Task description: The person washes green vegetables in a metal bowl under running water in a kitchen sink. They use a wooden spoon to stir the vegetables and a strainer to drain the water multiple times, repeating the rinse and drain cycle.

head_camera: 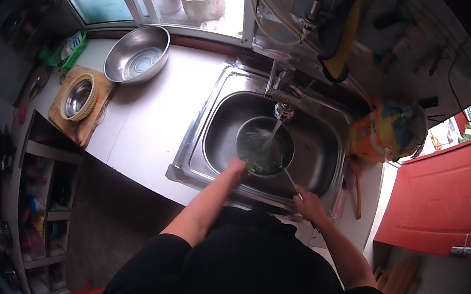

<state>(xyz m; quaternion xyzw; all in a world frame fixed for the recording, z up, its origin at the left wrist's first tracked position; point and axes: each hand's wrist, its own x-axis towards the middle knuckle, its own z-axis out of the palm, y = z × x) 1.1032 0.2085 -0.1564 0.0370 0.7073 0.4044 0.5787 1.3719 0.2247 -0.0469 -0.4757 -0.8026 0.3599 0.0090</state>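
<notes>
A round metal bowl [241, 130] sits in the stainless steel sink [317, 156], holding water and chopped-looking leafy greens [263, 165]. From the faucet [284, 108] a stream of water [273, 133] falls into it. My left hand [238, 168] is at the bowl's near left rim and appears to grip it; the fingertips are blurred. In my right hand [308, 204] is the handle of a long metal utensil [289, 178], which slants down to the bowl's right rim. Its working end cannot be made out among the water and greens.
Left on the white counter [164, 105] stands a large steel basin [117, 58]. A wooden cutting board [89, 126] carries a cream basket [91, 104] with a metal bowl inside. Right of the sink are a bulging plastic bag [384, 134] and a wooden-handled tool [359, 191].
</notes>
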